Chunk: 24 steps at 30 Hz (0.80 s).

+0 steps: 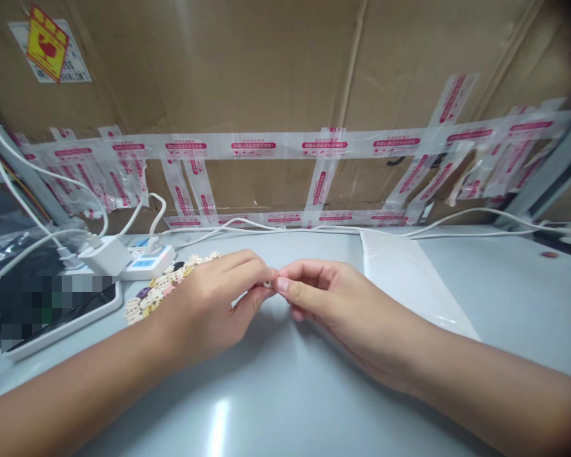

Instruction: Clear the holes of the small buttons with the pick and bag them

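My left hand (pixel 214 295) is closed in a pinch on a small cream piece (pixel 268 284), and only a bit of it shows between thumb and forefinger. My right hand (pixel 328 289) meets it fingertip to fingertip, thumb and forefinger pressed together; whatever lies between them is hidden. Both hands are held over the grey-blue table (pixel 285 393). Behind and left of my left hand lies a pile of small rounded pieces (pixel 159 292) with holes or slots, mostly cream, some yellow, pink, purple and dark. My left hand and wrist cover part of that pile.
A white-framed tablet or phone (pixel 66 324) lies at the left, below a power strip (pixel 147 263) with a white plug adapter (pixel 105 257). White cables (pixel 247 225) run along the back edge. A clear plastic bag (pixel 409 279) lies right of centre, before a taped cardboard box (pixel 266 76).
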Each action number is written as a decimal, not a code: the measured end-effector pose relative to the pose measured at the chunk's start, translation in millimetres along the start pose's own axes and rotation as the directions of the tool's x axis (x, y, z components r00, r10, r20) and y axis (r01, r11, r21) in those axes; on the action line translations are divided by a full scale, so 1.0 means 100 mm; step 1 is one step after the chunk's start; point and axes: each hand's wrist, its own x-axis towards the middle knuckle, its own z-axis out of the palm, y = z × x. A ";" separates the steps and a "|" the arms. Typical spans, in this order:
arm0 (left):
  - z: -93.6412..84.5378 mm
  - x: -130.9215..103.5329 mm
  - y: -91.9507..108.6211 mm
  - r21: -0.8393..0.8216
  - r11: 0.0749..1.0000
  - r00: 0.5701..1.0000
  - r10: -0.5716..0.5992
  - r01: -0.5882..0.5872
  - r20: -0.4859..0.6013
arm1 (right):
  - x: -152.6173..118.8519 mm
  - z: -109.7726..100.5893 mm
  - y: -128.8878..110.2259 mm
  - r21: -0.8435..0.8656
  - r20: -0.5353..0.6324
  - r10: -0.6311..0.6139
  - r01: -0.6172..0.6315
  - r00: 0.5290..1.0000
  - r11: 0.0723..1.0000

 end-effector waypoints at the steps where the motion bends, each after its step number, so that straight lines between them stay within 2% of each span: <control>1: 0.00 0.01 0.00 -0.001 1.000 1.000 -0.007 0.007 0.002 | 0.00 0.00 0.00 -0.006 0.000 -0.003 0.003 1.000 1.000; 6: -0.01 0.01 -0.01 0.013 0.999 0.999 -0.048 0.047 0.011 | 0.02 0.01 0.00 -0.009 -0.004 -0.019 0.019 1.000 1.000; 19: 0.01 0.01 -0.03 -0.014 1.000 0.999 0.006 -0.007 -0.031 | 0.00 0.02 -0.02 -0.040 -0.004 -0.011 0.011 1.000 0.999; 24: 0.03 0.00 -0.03 0.074 0.996 0.998 0.042 -0.039 -0.042 | 0.03 0.03 -0.02 -0.056 -0.017 -0.056 0.055 0.998 0.997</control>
